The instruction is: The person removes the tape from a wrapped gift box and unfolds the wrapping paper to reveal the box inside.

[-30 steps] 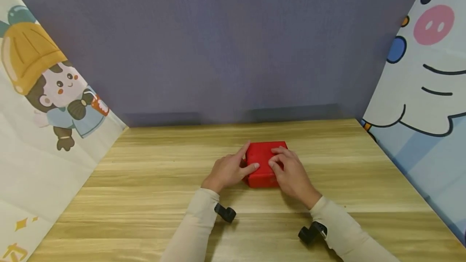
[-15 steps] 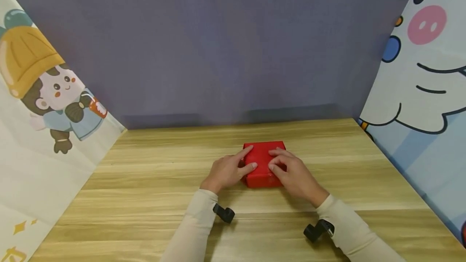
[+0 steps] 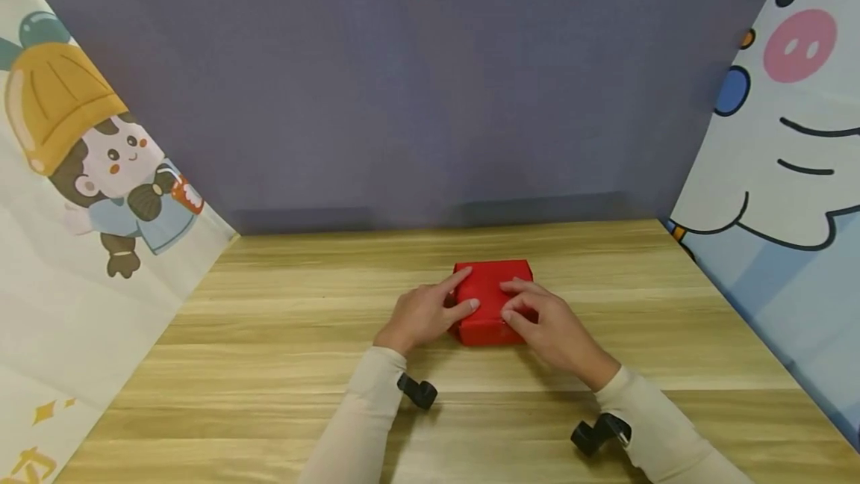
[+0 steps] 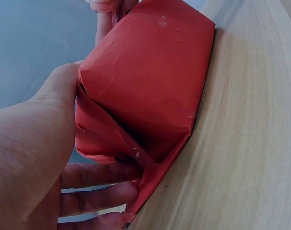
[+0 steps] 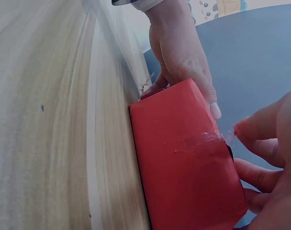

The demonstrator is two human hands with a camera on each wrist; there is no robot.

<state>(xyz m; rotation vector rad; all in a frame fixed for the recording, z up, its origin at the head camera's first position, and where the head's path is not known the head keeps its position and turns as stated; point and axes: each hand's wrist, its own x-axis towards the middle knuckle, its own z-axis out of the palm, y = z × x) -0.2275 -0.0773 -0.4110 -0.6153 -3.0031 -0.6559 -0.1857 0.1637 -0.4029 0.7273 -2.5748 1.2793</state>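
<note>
A box wrapped in red paper (image 3: 489, 290) sits on the wooden table. My left hand (image 3: 418, 316) rests at its left end, with thumb and index finger lying straight on the top. In the left wrist view the other left fingers touch the loosely folded end flap (image 4: 109, 127), which stands partly open. My right hand (image 3: 554, 327) is over the box's right side near the front edge. Between its thumb and index finger it pinches a strip of clear tape (image 5: 203, 139). The tape runs over the box's edge and lies on the side face.
A grey-blue panel (image 3: 430, 95) stands behind the table (image 3: 302, 409). Printed cloths with cartoon figures hang on the left (image 3: 40, 260) and right (image 3: 806, 193). A small black camera is strapped to each wrist.
My right hand has drawn back slightly toward me and to the right, its fingertips now at the box's front edge. My left index finger has shifted a little onto the top. The box stays put.
</note>
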